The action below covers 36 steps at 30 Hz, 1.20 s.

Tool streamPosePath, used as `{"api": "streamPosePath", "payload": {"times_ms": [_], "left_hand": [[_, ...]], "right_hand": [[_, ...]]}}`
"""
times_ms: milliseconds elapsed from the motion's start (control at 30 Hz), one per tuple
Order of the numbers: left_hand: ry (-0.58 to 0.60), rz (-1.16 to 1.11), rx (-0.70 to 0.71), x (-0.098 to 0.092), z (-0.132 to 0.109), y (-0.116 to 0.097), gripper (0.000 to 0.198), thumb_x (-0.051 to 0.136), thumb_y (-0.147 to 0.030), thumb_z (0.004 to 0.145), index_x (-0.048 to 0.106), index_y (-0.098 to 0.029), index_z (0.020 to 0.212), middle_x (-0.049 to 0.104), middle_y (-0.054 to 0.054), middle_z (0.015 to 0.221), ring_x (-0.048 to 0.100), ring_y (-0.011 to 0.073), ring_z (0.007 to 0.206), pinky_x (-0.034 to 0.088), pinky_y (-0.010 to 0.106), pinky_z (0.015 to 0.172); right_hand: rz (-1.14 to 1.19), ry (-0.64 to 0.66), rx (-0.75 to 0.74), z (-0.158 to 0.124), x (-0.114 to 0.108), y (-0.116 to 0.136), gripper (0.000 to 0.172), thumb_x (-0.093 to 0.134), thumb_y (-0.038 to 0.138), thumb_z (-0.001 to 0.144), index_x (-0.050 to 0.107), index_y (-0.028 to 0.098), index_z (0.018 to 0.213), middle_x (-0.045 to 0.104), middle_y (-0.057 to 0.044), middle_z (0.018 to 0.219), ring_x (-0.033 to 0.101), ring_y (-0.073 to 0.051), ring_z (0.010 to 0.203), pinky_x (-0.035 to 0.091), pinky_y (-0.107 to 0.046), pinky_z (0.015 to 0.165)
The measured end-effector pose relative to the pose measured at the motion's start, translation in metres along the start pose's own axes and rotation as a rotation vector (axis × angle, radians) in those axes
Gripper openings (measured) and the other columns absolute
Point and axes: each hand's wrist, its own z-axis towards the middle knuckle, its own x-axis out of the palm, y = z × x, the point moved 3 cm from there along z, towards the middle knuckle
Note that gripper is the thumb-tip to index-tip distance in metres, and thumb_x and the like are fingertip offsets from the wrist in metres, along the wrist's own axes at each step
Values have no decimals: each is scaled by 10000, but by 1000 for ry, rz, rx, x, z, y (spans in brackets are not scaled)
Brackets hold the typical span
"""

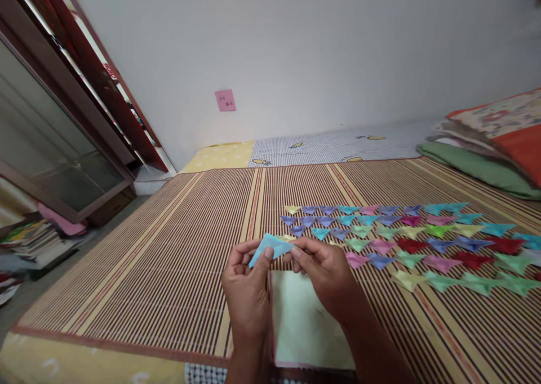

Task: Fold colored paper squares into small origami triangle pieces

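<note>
Between my two hands is a light blue piece of folded paper, triangular in outline with its peak pointing up. My left hand pinches its lower left side, thumb flat on the front face. At the right corner, my right hand grips the paper between thumb and fingers. Just below the hands lies a pale green pad of paper on the mat. To the right stand rows of small folded paper shapes in blue, purple, green, pink, red and yellow.
A striped bamboo mat covers the bed. Pillows and folded bedding are stacked at the far right. A pink note sticks to the wall. At left are a glass-panelled door and piled books.
</note>
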Motion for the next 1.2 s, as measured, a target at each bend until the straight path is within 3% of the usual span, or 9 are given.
{"api": "streamPosePath", "payload": {"times_ms": [167,267,367,500,733,1000,1200], "left_hand": [[9,26,-22,-2,2,0,254,883,-227,728,710,-178,908,764,7,859,720,128,793,581,204,733],[53,133,-24,4,-2,-1,280,880,-223,725,707,-172,938,764,23,875,722,146,799,580,213,707],[114,190,-36,11,-8,-1,281,872,-240,738,701,-173,951,757,26,867,715,148,785,571,209,677],[147,174,-75,15,-12,1,273,866,-231,740,695,-170,943,760,32,871,718,151,786,576,216,690],[260,158,-107,20,-9,-4,289,875,-152,675,718,-168,917,787,33,859,741,151,766,590,204,683],[253,186,-130,18,-11,-2,187,854,-241,736,727,-159,847,790,34,715,749,157,618,611,229,627],[232,154,-129,19,-13,-2,228,831,-352,787,708,-160,779,764,29,648,753,185,583,625,264,575]], "right_hand": [[-112,65,-28,1,-3,8,228,576,324,954,769,203,937,734,-28,831,652,-184,777,484,-300,703],[-123,14,-19,0,-3,8,192,672,322,901,766,221,1035,758,-36,977,680,-211,907,501,-321,792],[-135,-57,-74,-1,0,9,105,683,290,895,749,210,893,699,-11,855,641,-186,824,475,-298,749],[-102,-95,-174,-1,2,9,216,586,263,955,685,198,774,593,8,758,564,-160,744,435,-280,690],[-136,-158,-95,-1,-3,2,273,533,318,981,591,204,740,512,24,696,489,-152,675,384,-278,635],[-124,-149,-53,1,-6,2,302,519,364,979,539,214,718,469,38,640,445,-146,618,348,-275,583],[-151,-153,-70,0,-5,5,309,518,376,988,526,214,725,431,43,653,420,-143,628,333,-275,586]]}}
